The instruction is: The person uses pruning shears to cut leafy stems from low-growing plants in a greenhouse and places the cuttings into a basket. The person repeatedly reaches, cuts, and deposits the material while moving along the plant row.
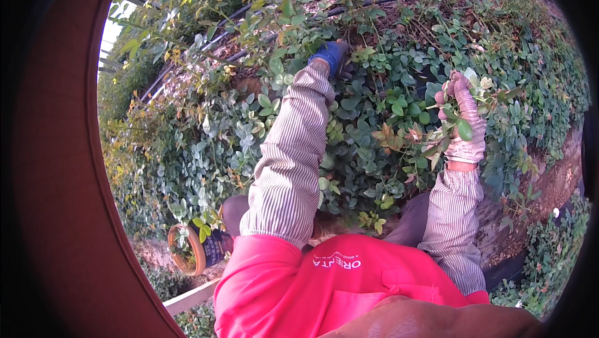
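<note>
Left hand (331, 56), blue-gloved, is reaching deep into the ground-cover plants (374, 119); its grip is hidden. Right hand (465, 122) is clutching a bunch of pulled sprigs (430, 135) tightly. Pulling low near the roots would likely be cleanest.

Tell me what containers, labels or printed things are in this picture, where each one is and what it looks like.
Round tub: lower left by the person's knee, tipped on its side, orange rim, dark blue label band, green cuttings inside.
White print: on the pink garment at bottom centre, a short curved line of lettering.
No signs or screens show.
</note>
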